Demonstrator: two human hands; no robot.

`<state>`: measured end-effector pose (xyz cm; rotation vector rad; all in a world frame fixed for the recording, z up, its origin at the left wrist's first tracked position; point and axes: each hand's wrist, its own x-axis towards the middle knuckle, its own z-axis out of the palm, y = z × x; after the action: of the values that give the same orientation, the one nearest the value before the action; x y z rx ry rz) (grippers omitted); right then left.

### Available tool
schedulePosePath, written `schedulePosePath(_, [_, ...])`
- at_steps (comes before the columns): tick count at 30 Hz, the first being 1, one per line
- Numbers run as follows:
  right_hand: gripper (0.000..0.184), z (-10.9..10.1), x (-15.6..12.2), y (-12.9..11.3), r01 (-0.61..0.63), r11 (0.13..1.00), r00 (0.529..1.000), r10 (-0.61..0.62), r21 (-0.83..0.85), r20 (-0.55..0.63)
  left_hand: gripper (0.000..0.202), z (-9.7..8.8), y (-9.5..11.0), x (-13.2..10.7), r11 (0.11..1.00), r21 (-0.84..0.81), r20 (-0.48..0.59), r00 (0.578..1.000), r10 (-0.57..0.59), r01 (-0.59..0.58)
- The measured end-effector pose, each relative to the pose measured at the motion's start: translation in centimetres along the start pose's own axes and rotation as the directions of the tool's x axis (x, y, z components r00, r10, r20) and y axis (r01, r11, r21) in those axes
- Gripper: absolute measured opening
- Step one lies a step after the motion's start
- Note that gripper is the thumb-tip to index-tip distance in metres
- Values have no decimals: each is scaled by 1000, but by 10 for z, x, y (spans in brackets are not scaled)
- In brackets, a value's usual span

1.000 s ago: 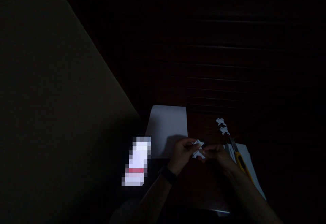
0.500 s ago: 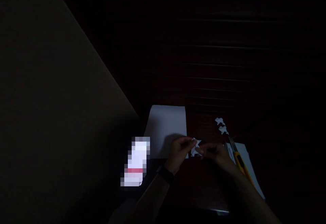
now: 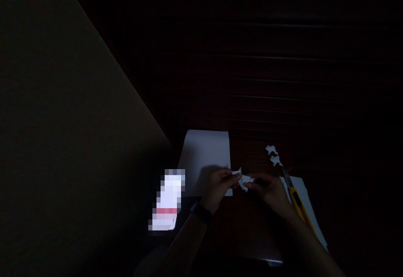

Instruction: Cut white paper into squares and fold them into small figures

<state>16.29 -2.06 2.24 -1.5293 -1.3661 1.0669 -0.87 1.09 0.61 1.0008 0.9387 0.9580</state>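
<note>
— So, which step?
— Probably adjusting folds: pinching a small folded paper piece (image 3: 243,180) between left hand (image 3: 218,186) and right hand (image 3: 270,192), over the table (image 3: 245,228).
— And for the next move?
— Likely a light, even grip, without crumpling.
— Anything around?
— Left of the grip, white sheet (image 3: 206,151) and blurred bright screen (image 3: 169,197); farther ahead rightward, two similar pieces (image 3: 275,160); just right, papers (image 3: 308,201) under a yellow cutter (image 3: 297,205) with bared blade (image 3: 286,177), risky nearby.

Just behind my left hand (image 3: 217,186) I am wearing a dark, wide band (image 3: 202,214), watch-like in shape and wrapping closely around; the dimness is hiding its finer detail. My right hand (image 3: 269,193) is going bare, and my forearms (image 3: 310,241) are showing bare, tapering toward the hands.
</note>
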Motion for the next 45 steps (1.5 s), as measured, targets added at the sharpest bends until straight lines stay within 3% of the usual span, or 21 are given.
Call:
schedulePosePath(8, [31, 3, -1, 2, -25, 987, 997, 36, 156, -73, 36, 6, 7, -7, 978, -189, 58, 995, -83, 92])
schedulePosePath(11, [26, 3, 0, 8, -63, 974, 995, 79, 218, -66, 42, 8, 7, -7, 974, -207, 69, 995, -77, 90])
schedulePosePath(15, [26, 3, 1, 11, -106, 947, 992, 121, 304, -31, 34, 9, 3, -6, 980, -182, 58, 996, -70, 79])
schedulePosePath(22, [24, 3, -3, 1, -150, 843, 985, 174, 517, 3, 31, 9, 1, -3, 997, -71, -5, 1000, 12, -13])
schedulePosePath(29, [25, -5, -2, -2, -217, 853, 976, 200, 475, 85, 28, 10, -2, -2, 1000, 0, -3, 1000, 30, -30])
schedulePosePath(38, [25, 0, 2, 5, -299, 729, 946, 311, 616, 91, 26, 8, -7, 0, 981, 162, -2, 994, 108, -106])
schedulePosePath(42, [24, -1, 3, 5, -314, 711, 943, 310, 629, 120, 20, 9, -4, -2, 939, 291, -27, 979, 201, -185])
schedulePosePath(45, [26, 0, 3, 3, -323, 689, 945, 274, 649, 178, 19, 10, 2, -6, 859, 419, -32, 941, 337, -293])
